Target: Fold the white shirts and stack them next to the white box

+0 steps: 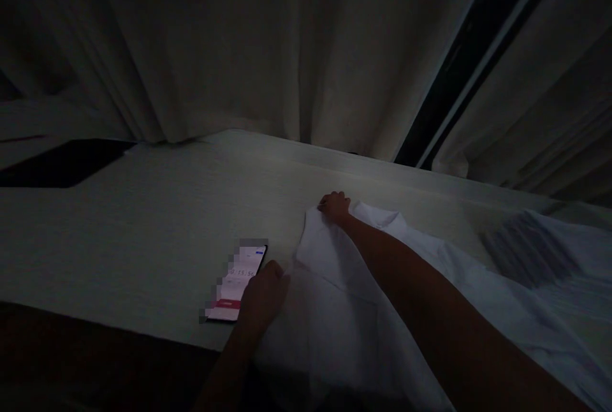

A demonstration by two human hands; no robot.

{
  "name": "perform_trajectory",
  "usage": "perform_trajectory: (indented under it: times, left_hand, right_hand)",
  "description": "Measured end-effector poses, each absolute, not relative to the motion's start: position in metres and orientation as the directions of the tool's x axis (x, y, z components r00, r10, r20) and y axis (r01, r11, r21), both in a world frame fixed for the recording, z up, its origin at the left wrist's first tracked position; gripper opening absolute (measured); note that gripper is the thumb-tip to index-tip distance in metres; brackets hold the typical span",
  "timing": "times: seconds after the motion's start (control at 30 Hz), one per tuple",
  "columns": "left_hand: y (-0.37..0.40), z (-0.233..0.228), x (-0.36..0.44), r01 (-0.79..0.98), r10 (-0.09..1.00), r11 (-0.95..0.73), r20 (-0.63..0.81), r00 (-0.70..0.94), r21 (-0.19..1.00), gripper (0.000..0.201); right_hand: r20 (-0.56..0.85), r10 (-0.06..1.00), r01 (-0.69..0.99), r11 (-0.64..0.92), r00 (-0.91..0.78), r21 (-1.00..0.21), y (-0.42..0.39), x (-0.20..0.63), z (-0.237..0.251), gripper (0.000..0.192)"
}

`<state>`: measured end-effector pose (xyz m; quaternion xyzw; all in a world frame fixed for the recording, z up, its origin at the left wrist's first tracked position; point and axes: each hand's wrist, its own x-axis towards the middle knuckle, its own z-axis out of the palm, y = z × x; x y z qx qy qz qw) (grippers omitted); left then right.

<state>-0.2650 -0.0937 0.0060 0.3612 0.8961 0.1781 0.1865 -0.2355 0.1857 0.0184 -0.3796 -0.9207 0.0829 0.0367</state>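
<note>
A white shirt (pixel 344 284) lies spread over the pale surface and hangs past its front edge, dim in the low light. My left hand (pixel 265 291) is closed at the shirt's left edge, thumb against the curled fingers, pinching the cloth. Farther back, my right hand (pixel 335 206) has its fingers bent over the shirt's upper left corner, gripping it. My right forearm crosses over the shirt and hides part of it. Just left of my left hand lies a phone (pixel 232 284) with a lit screen showing a timer and a red bar, partly pixelated.
The pale table or bed-like surface (pixel 157 240) ends in a front edge at lower left. A flat black item (pixel 67 162) lies at far left. Striped cloth (pixel 530 249) is at the right. Long curtains (pixel 248 48) hang behind, with a dark gap (pixel 459 61) at right.
</note>
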Motion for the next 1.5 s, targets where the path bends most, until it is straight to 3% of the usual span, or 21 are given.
perform_trajectory:
  times: [0.2, 0.3, 0.4, 0.57, 0.73, 0.87, 1.07, 1.13, 1.3, 1.37, 1.5]
  left_hand:
    - [-0.087, 0.011, -0.264, 0.550, 0.638, 0.758, -0.228, -0.735, 0.350, 0.033]
    - [-0.086, 0.016, -0.260, 0.579, 0.644, 0.761, -0.230, -0.730, 0.293, 0.043]
    - [-0.088, 0.020, -0.259, 0.608, 0.664, 0.746, -0.228, -0.712, 0.273, 0.047]
    - [-0.095, 0.020, -0.259, 0.623, 0.707, 0.697, -0.194, -0.680, 0.357, 0.051]
    - [-0.107, 0.010, -0.262, 0.621, 0.712, 0.698, -0.252, -0.656, 0.356, 0.045]
    - [-0.103, 0.005, -0.259, 0.664, 0.742, 0.668, -0.226, -0.632, 0.337, 0.039]
    - [-0.082, 0.005, -0.255, 0.602, 0.740, 0.664, -0.272, -0.615, 0.444, 0.039]
    - [-0.080, 0.002, -0.258, 0.591, 0.748, 0.655, -0.292, -0.596, 0.471, 0.036]
    - [-0.081, -0.007, -0.267, 0.632, 0.776, 0.624, -0.269, -0.571, 0.460, 0.035]
    - [-0.081, -0.004, -0.266, 0.629, 0.771, 0.628, -0.261, -0.581, 0.458, 0.036]
    - [-0.091, 0.013, -0.263, 0.583, 0.785, 0.609, -0.302, -0.541, 0.538, 0.037]
  right_hand:
    - [0.147, 0.788, 0.753, 0.615, -0.598, -0.236, 0.196, -0.237, 0.023, 0.027]
    - [0.184, 0.758, 0.707, 0.651, -0.626, -0.276, 0.195, -0.227, 0.027, 0.030]
    - [0.205, 0.720, 0.681, 0.694, -0.663, -0.232, 0.198, -0.196, 0.030, 0.038]
    - [0.127, 0.787, 0.786, 0.614, -0.604, -0.066, 0.207, -0.112, 0.027, 0.046]
    - [0.034, 0.731, 0.732, 0.681, -0.681, 0.001, 0.203, -0.051, -0.003, 0.054]
    - [0.026, 0.768, 0.769, 0.639, -0.640, 0.026, 0.218, -0.046, -0.026, 0.058]
    - [-0.032, 0.757, 0.756, 0.654, -0.653, 0.046, 0.272, -0.070, -0.009, 0.058]
    - [-0.047, 0.736, 0.733, 0.677, -0.676, 0.064, 0.277, -0.080, 0.005, 0.058]
    - [0.111, 0.586, 0.591, 0.807, -0.803, 0.016, 0.217, -0.109, 0.020, 0.063]
    - [0.040, 0.502, 0.500, 0.865, -0.864, -0.047, 0.181, -0.117, 0.013, 0.064]
    - [-0.015, 0.473, 0.472, 0.874, -0.881, -0.115, 0.151, -0.121, -0.001, 0.064]
